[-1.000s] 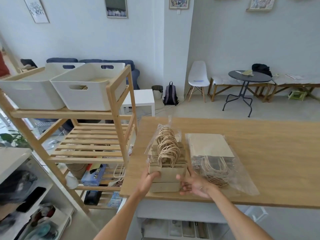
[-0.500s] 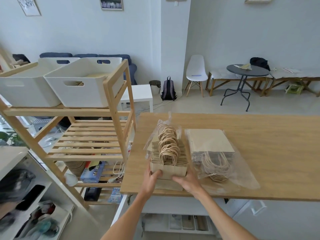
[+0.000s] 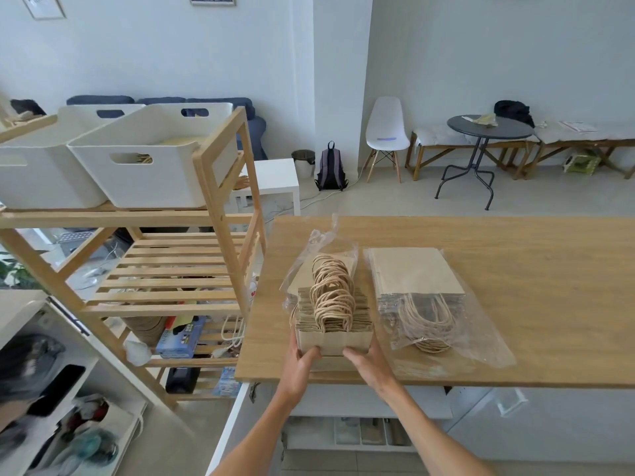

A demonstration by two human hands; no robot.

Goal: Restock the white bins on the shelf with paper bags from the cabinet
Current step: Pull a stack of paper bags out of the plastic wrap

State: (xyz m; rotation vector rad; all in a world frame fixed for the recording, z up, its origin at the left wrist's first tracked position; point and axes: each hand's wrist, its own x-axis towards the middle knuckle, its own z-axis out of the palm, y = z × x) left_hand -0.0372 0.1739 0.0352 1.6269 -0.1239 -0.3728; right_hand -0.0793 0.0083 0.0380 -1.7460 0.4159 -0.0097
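A thick stack of brown paper bags (image 3: pixel 335 333) with twisted rope handles sits half out of a clear plastic wrap near the front left of the wooden table (image 3: pixel 536 269). My left hand (image 3: pixel 302 367) grips the stack's near left corner. My right hand (image 3: pixel 372 365) grips its near right corner. A second pack of paper bags (image 3: pixel 417 286) lies flat in plastic just to the right. Two white bins (image 3: pixel 147 176) stand on the top of the wooden shelf (image 3: pixel 220 214) at left; the right bin holds some bags.
The shelf's middle slats are bare; boxes and cables fill its lower level. An open white cabinet (image 3: pixel 51 372) with clutter is at lower left. Beyond the table are a white chair (image 3: pixel 386 132), a backpack (image 3: pixel 330 166) and a round dark table (image 3: pixel 488 128).
Both hands have closed in on the near end of the bag stack and lifted it slightly out of the wrap. The view has tilted down a little.
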